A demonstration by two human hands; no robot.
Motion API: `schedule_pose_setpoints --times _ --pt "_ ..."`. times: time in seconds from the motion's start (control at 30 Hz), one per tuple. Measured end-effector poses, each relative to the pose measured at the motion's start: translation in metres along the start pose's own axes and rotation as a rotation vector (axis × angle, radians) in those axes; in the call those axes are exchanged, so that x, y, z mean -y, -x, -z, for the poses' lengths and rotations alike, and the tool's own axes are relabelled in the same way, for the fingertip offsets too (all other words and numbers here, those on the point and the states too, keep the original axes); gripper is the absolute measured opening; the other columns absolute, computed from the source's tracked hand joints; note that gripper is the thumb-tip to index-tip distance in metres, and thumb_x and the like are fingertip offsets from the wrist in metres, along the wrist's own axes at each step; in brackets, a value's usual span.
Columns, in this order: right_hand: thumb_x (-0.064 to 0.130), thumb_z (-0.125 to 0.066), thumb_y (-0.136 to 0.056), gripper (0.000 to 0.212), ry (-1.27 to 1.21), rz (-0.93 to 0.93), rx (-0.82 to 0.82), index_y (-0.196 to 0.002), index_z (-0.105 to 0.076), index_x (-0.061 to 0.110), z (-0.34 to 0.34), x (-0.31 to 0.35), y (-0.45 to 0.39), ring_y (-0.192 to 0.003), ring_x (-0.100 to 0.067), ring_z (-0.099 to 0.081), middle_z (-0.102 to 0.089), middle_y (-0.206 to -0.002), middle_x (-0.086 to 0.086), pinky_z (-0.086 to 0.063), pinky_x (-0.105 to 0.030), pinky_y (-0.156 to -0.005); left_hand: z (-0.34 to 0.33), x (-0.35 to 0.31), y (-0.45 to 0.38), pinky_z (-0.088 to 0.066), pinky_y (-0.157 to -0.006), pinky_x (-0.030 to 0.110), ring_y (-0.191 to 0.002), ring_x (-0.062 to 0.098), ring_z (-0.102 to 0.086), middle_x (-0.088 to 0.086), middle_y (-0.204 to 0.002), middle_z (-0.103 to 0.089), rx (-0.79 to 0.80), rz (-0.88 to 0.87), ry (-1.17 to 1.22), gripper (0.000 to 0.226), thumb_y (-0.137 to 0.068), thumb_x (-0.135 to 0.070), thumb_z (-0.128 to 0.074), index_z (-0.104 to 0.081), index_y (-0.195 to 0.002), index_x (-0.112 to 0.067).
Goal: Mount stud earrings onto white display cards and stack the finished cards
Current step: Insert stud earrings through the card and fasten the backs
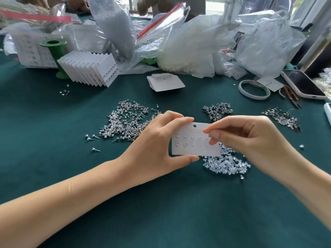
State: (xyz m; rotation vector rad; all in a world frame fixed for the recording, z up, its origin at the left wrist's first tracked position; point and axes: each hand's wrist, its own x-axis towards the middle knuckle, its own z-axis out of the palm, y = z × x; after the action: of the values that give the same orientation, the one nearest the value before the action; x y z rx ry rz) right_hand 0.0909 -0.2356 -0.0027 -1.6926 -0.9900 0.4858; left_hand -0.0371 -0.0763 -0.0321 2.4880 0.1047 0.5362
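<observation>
The left hand grips the card by its left edge, thumb under the lower edge and fingers over the top. The right hand pinches at the card's right end, probably seating a stud; the stud itself is hidden. The card is held just above the bench, over a heap of clear backs. It is thin, light and likely bends easily, so edge holds suit it. It is white, with a hang hole and two rows of small holes: the top row carries studs, the lower row only two. Loose studs lie left; finished cards stand beyond.
</observation>
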Motion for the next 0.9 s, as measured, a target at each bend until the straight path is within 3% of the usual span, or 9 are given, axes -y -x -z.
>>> schedule_pose_setpoints --times 0.1,0.2,0.37,0.4,0.5,0.67,0.9 --pt "-0.003 -0.071 -0.078 0.011 -0.083 -0.036 0.031 -0.080 -0.074 0.008 -0.002 0.002 0.002 -0.048 0.001 -0.055 -0.072 -0.067 -0.006 -0.039 -0.005 -0.048 0.000 -0.001 0.001 -0.038 -0.096 0.025 -0.108 0.013 -0.050 -0.003 -0.117 -0.051 0.007 -0.017 0.005 0.071 -0.068 -0.043 -0.076 -0.054 -0.129 -0.014" --pt "-0.005 -0.073 -0.075 0.017 -0.095 -0.043 0.045 -0.075 -0.072 0.012 -0.005 0.001 0.003 -0.062 -0.009 -0.062 -0.072 -0.072 -0.010 -0.047 -0.015 -0.056 0.001 -0.001 0.002 -0.039 -0.096 0.025 -0.108 0.013 -0.050 -0.005 -0.117 -0.051 0.010 -0.019 0.008 0.071 -0.068 -0.044 -0.075 -0.054 -0.129 -0.014" --pt "-0.002 -0.074 -0.076 0.019 -0.033 0.068 -0.042 -0.081 -0.072 0.017 -0.009 0.002 0.007 -0.067 -0.025 -0.064 -0.074 -0.077 -0.002 -0.048 -0.035 -0.060 0.001 -0.002 0.001 -0.037 -0.098 0.024 -0.109 0.012 -0.049 -0.005 -0.117 -0.051 0.011 -0.011 0.010 0.070 -0.069 -0.044 -0.077 -0.054 -0.129 -0.015" --pt "0.000 -0.075 -0.076 0.020 0.028 0.106 -0.055 -0.079 -0.072 0.019 -0.012 0.002 0.008 -0.065 -0.025 -0.062 -0.073 -0.076 0.002 -0.047 -0.034 -0.058 0.001 -0.002 0.002 -0.037 -0.098 0.024 -0.109 0.012 -0.049 -0.005 -0.116 -0.051 0.011 -0.008 0.014 0.070 -0.068 -0.045 -0.076 -0.054 -0.128 -0.015" --pt "0.005 -0.077 -0.076 0.022 0.215 0.190 -0.066 -0.074 -0.070 0.026 -0.016 -0.002 0.011 -0.054 -0.009 -0.045 -0.063 -0.067 0.016 -0.034 -0.012 -0.051 0.002 -0.003 0.003 -0.038 -0.096 0.024 -0.108 0.010 -0.050 -0.006 -0.115 -0.052 0.014 -0.004 0.026 0.070 -0.068 -0.048 -0.074 -0.055 -0.128 -0.016" --pt "0.007 -0.078 -0.076 0.019 0.289 0.259 -0.095 -0.076 -0.069 0.024 -0.019 -0.009 0.012 -0.063 -0.018 -0.043 -0.062 -0.074 0.003 -0.032 -0.017 -0.060 0.003 -0.007 0.005 -0.039 -0.095 0.022 -0.106 0.007 -0.050 -0.008 -0.114 -0.053 0.011 0.014 0.048 0.069 -0.067 -0.049 -0.073 -0.056 -0.126 -0.018" --pt "0.018 -0.074 -0.075 0.005 0.315 0.309 -0.118 -0.075 -0.069 0.017 -0.022 -0.011 0.013 -0.065 -0.013 -0.041 -0.060 -0.071 0.005 -0.034 -0.018 -0.064 0.004 -0.007 0.004 -0.036 -0.093 0.016 -0.104 0.005 -0.050 -0.009 -0.114 -0.053 0.019 0.044 0.069 0.069 -0.067 -0.047 -0.079 -0.056 -0.126 -0.019"
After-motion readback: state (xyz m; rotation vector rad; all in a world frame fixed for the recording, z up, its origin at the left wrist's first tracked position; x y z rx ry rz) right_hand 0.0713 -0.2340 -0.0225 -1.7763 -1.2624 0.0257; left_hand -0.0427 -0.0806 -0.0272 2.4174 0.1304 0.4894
